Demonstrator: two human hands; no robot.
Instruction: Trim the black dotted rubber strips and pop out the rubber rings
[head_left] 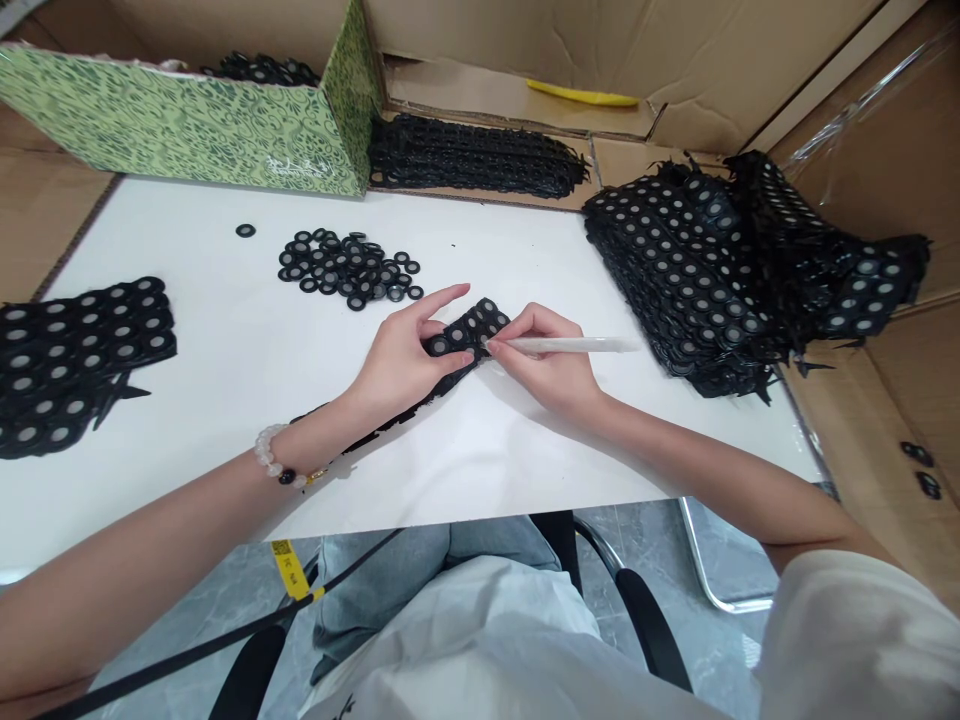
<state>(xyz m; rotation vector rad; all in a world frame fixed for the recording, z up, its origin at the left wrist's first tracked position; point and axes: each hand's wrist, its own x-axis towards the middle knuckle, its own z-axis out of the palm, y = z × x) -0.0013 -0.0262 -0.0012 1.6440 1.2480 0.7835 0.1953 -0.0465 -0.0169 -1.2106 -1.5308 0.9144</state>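
My left hand (405,355) pinches a black strip of round disc parts (474,325) with pale centres, index finger stretched out above it. The strip trails back under my left wrist across the white table (225,350). My right hand (544,360) grips a white pen-like stick (570,345), its tip touching the strip's near end. A pile of loose black rings (345,265) lies beyond my left hand.
A big heap of black strips (712,275) fills the right side of the table. More strips lie at the left edge (71,355) and at the back (472,155). A green patterned box (187,125) holding rings stands back left. Cardboard walls surround the table.
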